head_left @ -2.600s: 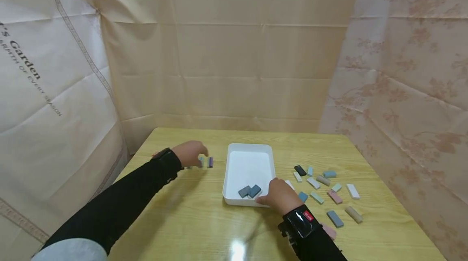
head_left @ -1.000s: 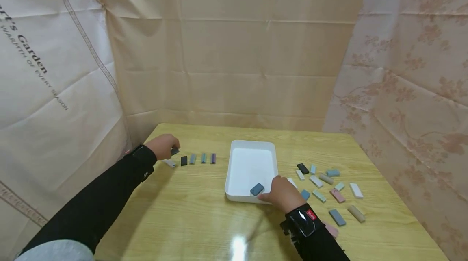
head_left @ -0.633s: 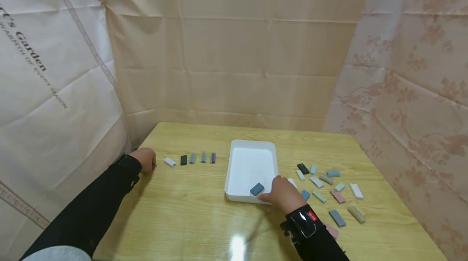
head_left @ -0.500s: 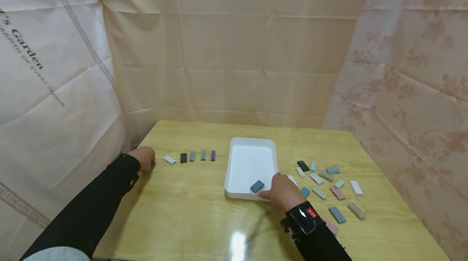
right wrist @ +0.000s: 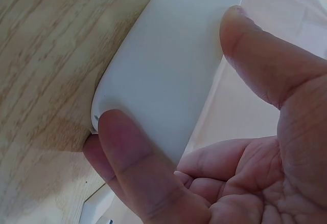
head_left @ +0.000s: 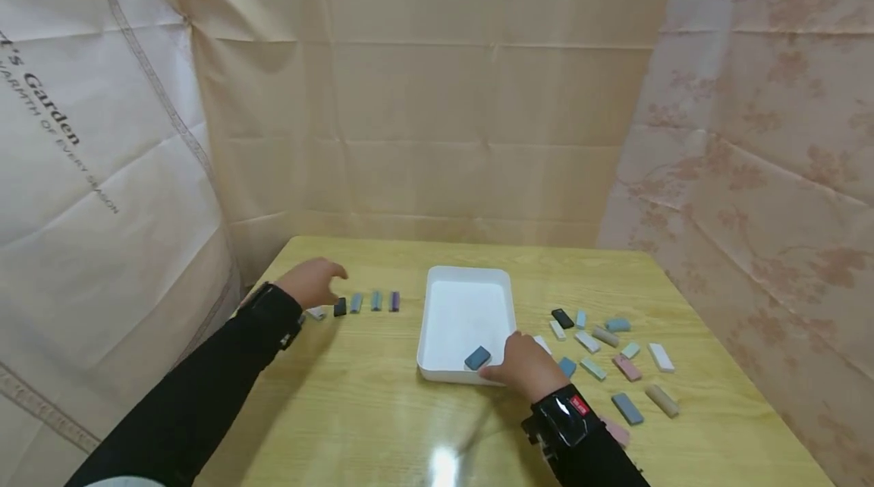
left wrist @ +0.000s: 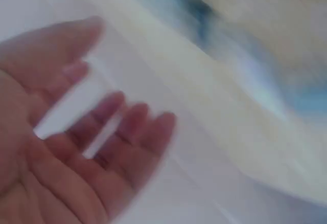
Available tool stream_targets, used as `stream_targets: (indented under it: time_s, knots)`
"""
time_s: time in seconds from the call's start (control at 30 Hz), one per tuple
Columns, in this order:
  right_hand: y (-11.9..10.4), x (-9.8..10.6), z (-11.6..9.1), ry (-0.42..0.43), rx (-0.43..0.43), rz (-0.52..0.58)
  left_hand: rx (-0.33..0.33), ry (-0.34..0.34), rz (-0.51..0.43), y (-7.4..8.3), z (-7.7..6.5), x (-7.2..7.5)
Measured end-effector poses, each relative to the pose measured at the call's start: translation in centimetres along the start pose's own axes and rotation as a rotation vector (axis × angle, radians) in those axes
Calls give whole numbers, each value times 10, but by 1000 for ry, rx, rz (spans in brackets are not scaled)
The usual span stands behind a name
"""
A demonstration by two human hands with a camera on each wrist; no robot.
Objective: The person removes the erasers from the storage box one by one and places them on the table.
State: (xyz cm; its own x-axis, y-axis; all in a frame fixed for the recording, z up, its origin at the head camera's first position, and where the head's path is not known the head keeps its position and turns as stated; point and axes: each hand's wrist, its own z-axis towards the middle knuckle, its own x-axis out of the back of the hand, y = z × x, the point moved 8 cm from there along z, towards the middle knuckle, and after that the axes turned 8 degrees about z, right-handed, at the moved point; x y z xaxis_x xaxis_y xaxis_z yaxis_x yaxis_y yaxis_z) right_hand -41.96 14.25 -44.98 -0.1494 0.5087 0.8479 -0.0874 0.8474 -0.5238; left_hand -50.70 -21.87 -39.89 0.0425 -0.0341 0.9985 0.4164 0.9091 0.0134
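Note:
My left hand (head_left: 314, 284) is over the left end of a row of small blocks, with its fingers spread and nothing in them, as the left wrist view shows. A white block (head_left: 316, 312), partly covered by that hand, and a black block (head_left: 339, 307) lie beneath it. Two blue-grey blocks and a purple block (head_left: 394, 301) continue the row. My right hand (head_left: 524, 367) grips the near right corner of a white tray (head_left: 468, 272), thumb at the rim and fingers against the outer wall (right wrist: 168, 65). One blue-grey block (head_left: 477, 357) is inside the tray.
Right of the tray, several loose blocks lie scattered: a black one (head_left: 562, 318), a pink one (head_left: 626, 367), a white one (head_left: 661, 357) and a beige rounded one (head_left: 662, 400). Cloth hangs behind and at both sides of the wooden table (head_left: 355, 411).
My left hand took one of two dark blocks from the tray, carried it to the table's left side, then moved back rightward with nothing in it. My right hand stays on the tray.

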Motion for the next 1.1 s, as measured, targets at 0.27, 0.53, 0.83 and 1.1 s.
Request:
stream_targets:
  time_s: [0.27,0.53,0.83,1.1]
  knots:
    - [0,-2,4,17,13,48,-691,20,66,225,34,-8]
    - [1,-9,1,30,52,98,-854,-112,168,281,46,-56]
    - [-3,2,3,64,55,49,-810,-76,173,277,60,-48]
    - [0,-1,0,22,17,46,-602,29,62,194,62,12]
